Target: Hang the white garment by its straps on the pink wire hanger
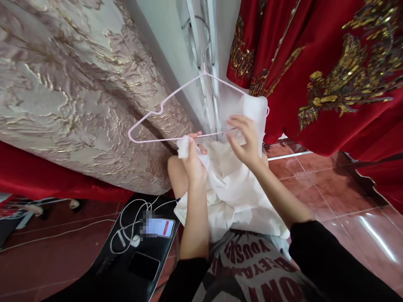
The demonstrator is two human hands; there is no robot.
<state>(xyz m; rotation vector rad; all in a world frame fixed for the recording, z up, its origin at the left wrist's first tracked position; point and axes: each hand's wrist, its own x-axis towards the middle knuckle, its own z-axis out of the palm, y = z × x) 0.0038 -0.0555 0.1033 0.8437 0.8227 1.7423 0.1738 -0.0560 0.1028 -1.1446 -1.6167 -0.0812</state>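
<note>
White garment draped below pink hanger, left hand pinching 1 corner, right hand gripping fabric at hanger's bar

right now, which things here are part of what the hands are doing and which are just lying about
In use: white garment; pink hanger; left hand, closed on the garment; right hand, touching it by the hanger bar.
Lying about: lit phone, white cable, black seat, red embroidered gown, pale brocade fabric.
</note>
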